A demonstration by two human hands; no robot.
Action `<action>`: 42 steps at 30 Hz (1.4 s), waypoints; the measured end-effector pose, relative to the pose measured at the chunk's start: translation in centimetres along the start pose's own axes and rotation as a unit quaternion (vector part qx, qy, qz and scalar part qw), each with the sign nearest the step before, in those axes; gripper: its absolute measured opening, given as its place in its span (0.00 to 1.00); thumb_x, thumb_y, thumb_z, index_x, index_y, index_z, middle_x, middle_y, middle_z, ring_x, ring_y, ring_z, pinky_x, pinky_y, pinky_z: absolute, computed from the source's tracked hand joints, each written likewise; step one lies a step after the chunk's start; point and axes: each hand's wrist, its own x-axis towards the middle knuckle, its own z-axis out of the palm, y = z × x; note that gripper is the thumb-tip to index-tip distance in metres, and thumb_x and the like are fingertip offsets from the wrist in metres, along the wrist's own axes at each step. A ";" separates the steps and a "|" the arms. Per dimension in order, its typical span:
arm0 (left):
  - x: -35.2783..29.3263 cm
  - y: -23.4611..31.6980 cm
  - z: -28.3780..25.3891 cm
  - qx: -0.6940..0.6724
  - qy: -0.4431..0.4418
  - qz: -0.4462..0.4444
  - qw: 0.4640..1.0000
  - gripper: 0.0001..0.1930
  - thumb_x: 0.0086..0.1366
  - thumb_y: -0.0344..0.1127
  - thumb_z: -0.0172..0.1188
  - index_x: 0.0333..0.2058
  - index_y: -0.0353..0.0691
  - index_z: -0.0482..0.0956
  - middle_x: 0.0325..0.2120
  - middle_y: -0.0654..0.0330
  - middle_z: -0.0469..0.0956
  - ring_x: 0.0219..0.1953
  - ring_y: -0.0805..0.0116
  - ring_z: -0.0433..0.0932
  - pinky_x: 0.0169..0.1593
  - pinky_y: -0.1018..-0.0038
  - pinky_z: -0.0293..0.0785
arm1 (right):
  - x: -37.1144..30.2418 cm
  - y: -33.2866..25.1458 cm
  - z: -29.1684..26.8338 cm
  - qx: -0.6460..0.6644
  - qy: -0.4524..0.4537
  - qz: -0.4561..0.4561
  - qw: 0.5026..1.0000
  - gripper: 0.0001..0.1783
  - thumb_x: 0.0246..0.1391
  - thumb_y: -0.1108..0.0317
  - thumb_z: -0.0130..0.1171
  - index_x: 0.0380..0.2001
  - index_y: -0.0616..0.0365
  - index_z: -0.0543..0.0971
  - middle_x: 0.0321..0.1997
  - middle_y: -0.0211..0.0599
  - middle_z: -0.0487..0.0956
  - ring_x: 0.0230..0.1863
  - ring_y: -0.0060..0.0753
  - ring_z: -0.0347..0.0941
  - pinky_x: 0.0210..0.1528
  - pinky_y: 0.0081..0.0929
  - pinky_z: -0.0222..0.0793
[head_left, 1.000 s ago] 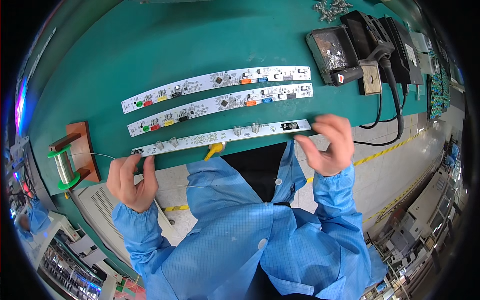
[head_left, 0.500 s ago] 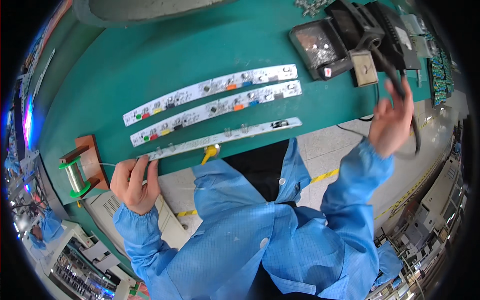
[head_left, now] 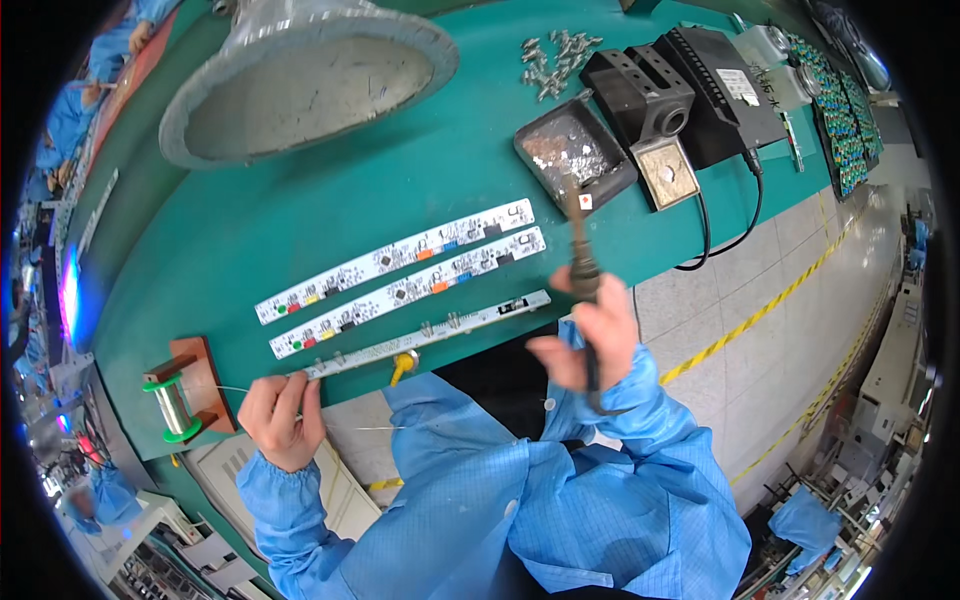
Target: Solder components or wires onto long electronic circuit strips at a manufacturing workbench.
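Observation:
My right hand (head_left: pixel 597 335) is closed around a soldering iron (head_left: pixel 583 258), whose tip points toward the dark metal tray; motion blurs the fingers a little. My left hand (head_left: pixel 283 417) pinches solder wire (head_left: pixel 232 388) that runs in from a green-ended spool (head_left: pixel 175 408) on a brown stand. Its fingertips lie at the left end of a narrow circuit board strip (head_left: pixel 440 333) standing along the table's front edge. A yellow-and-silver part (head_left: pixel 402 367) sticks out from that strip. Behind it, two white circuit board strips (head_left: pixel 420 282) with coloured components lie side by side.
A dark tray (head_left: pixel 572 148) holds solder scraps, beside a sponge holder (head_left: pixel 666 173) and an iron stand (head_left: pixel 640 95). Small metal parts (head_left: pixel 560 62) lie behind. A large grey hood (head_left: pixel 310 85) overhangs the far left. A black box (head_left: pixel 725 95) with cables sits right.
My right hand has brought the soldering iron from the stand area leftward, in front of the tray. My left hand keeps its hold by the strip's end. The whole view has shifted.

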 end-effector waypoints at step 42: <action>28.5 7.6 17.4 -0.195 -0.032 -0.114 0.974 0.04 0.48 0.28 0.61 0.24 0.35 0.77 0.19 0.53 0.77 0.23 0.62 0.78 0.31 0.69 0.75 | -1.6 0.1 3.5 0.030 0.122 0.053 0.991 0.55 0.37 0.79 0.70 0.64 0.52 0.47 0.30 0.45 0.80 0.45 0.52 0.75 0.51 0.44 0.67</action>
